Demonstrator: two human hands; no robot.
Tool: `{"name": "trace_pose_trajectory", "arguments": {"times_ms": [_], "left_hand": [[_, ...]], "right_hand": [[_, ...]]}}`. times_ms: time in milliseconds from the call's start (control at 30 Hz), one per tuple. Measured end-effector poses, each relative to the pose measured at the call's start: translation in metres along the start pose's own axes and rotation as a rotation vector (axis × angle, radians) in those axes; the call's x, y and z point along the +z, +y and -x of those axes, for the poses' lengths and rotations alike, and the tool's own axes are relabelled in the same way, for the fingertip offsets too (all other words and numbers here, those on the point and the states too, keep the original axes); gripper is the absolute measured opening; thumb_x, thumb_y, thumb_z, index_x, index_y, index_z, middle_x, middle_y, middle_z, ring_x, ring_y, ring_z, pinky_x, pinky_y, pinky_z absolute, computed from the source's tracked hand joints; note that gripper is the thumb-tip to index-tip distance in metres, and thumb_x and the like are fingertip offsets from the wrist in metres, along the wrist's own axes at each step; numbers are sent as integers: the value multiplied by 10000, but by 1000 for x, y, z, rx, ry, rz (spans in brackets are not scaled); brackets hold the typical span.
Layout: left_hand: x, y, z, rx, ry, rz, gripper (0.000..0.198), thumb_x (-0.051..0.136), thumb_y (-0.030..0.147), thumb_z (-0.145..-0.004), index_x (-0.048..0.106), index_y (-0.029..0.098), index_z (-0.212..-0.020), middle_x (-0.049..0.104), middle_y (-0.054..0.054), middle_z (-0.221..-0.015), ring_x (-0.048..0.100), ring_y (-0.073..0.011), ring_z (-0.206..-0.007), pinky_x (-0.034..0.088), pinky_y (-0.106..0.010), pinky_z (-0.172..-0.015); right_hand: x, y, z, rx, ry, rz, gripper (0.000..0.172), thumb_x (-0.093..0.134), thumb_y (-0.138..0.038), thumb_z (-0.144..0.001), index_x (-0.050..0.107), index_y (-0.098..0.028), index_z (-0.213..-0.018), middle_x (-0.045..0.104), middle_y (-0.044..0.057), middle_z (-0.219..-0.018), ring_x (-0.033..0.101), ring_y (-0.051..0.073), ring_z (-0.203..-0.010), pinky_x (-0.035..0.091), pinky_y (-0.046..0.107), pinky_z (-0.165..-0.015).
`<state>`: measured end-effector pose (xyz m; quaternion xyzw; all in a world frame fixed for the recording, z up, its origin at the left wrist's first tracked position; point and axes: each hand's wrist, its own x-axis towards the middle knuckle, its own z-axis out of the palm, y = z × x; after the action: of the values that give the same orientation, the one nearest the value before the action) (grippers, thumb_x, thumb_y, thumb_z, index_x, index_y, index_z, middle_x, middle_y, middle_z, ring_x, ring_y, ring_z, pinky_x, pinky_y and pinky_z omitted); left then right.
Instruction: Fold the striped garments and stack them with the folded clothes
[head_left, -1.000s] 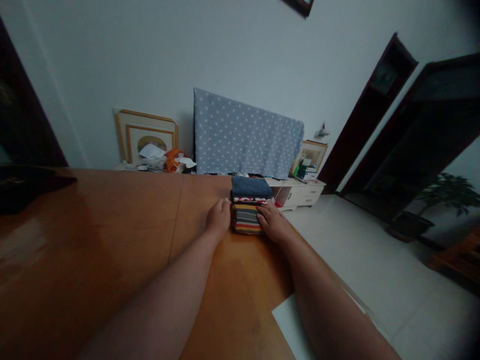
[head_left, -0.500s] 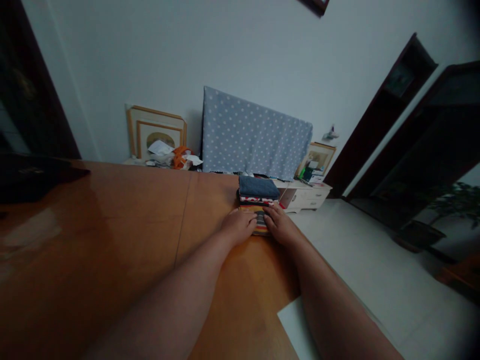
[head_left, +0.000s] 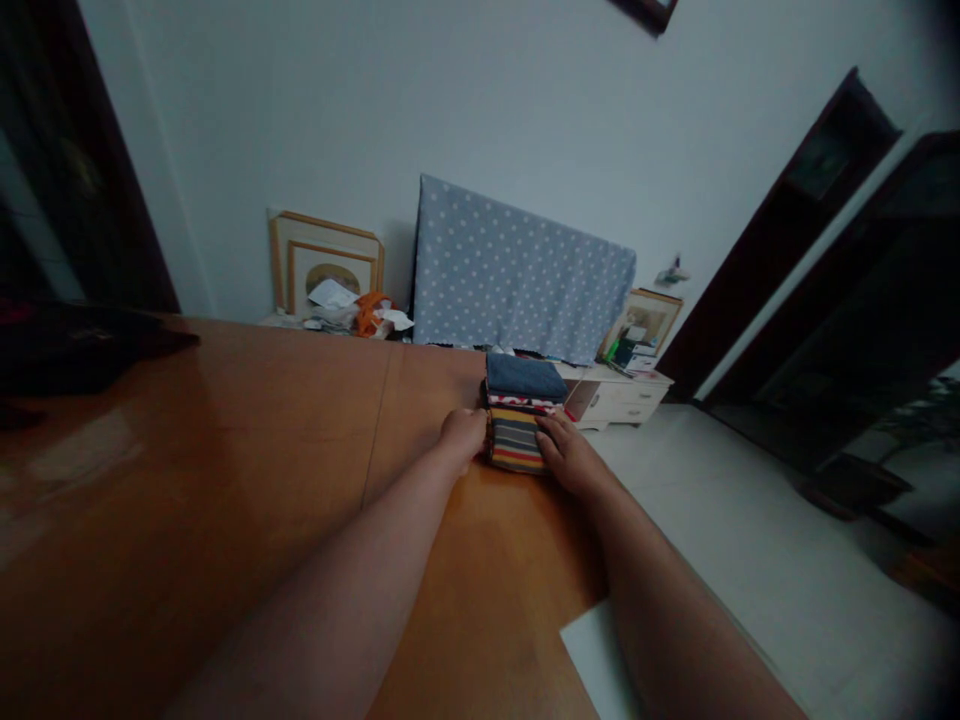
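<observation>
A folded striped cloth (head_left: pixel 516 440) in yellow, grey and red lies near the far right edge of the wooden table (head_left: pixel 300 420). At its left edge is my left hand (head_left: pixel 465 432), closed, with its fingers curled against the cloth's side and partly hidden. My right hand (head_left: pixel 568 450) rests on the cloth's right edge, fingers stretched out over the top. Right behind the striped piece stands a pile of folded fabric, with a dark blue cloth (head_left: pixel 525 375) uppermost and a red-and-white patterned one (head_left: pixel 517 400) below.
A white sheet (head_left: pixel 600 655) lies by my right forearm. Dark cloth (head_left: pixel 82 345) is at the table's left. Beyond the table are a polka-dot cover (head_left: pixel 517 275), a white cabinet (head_left: pixel 622 400) and framed pictures (head_left: pixel 330 255). Tiled floor (head_left: pixel 720 500) runs along the right.
My left hand has slid off the top of the striped cloth to its left edge and closed there. My right hand stays at the right edge. The view has shifted slightly.
</observation>
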<state>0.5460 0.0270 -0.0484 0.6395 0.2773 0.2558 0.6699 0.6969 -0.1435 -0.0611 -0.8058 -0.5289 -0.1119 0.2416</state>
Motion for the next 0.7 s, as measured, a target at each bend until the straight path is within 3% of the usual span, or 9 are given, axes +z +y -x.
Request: {"name": "trace_pose_trajectory", "arguments": {"times_ms": [200, 267, 433, 500, 567, 633, 700], "left_hand": [[14, -6, 2, 4, -230, 194, 154, 564, 227, -853, 685, 140, -891, 741, -88, -851, 700, -180, -719, 554, -284, -680], [14, -11, 0, 14, -193, 133, 123, 607, 153, -813, 665, 143, -921, 739, -79, -874, 696, -175, -732, 553, -282, -691], [16, -17, 0, 17, -20, -33, 318, 654, 86, -777, 596, 164, -1080, 716, -101, -1010, 687, -205, -880, 547, -323, -794], [15, -16, 4, 152, 85, -219, 414, 651, 86, -779, 567, 183, -1173, 684, -118, -1129, 662, -226, -1024, 517, -350, -914], [14, -13, 11, 412, 160, -468, 468, 606, 113, -825, 536, 199, -1280, 616, -133, -1289, 587, -236, -1203, 437, -366, -1055], [13, -9, 18, 652, 97, -666, 457, 523, 180, -906, 512, 206, -1362, 522, -129, -1441, 454, -237, -1370, 322, -379, -1164], [13, -7, 24, 717, -76, -817, 441, 463, 289, -965, 514, 222, -1398, 443, -104, -1539, 312, -260, -1474, 229, -434, -1214]], "right_hand": [[-1, -1, 0, 9, -6, 1, 511, 412, -452, -992, 549, -210, -1420, 486, 118, -1500, 408, 271, -1418, 343, 463, -1183], [-1, -2, -1, 1, -7, 5, 505, 414, -449, -992, 553, -213, -1417, 487, 114, -1499, 397, 271, -1425, 331, 466, -1191], [0, -1, -1, -4, -20, 30, 524, 388, -457, -999, 550, -188, -1419, 450, 129, -1527, 348, 277, -1456, 301, 481, -1206], [1, 0, -1, -3, -20, 24, 522, 388, -454, -998, 550, -192, -1419, 444, 128, -1532, 342, 280, -1460, 306, 490, -1202], [2, 0, -1, -3, -18, 11, 522, 393, -453, -995, 554, -188, -1416, 440, 133, -1534, 341, 283, -1460, 316, 496, -1195], [3, -2, -2, -8, -10, -14, 521, 404, -453, -991, 562, -185, -1409, 455, 138, -1523, 345, 284, -1457, 316, 502, -1192], [3, -3, -3, -20, 10, -67, 510, 431, -461, -979, 584, -195, -1386, 487, 128, -1501, 365, 279, -1446, 311, 499, -1193]]}}
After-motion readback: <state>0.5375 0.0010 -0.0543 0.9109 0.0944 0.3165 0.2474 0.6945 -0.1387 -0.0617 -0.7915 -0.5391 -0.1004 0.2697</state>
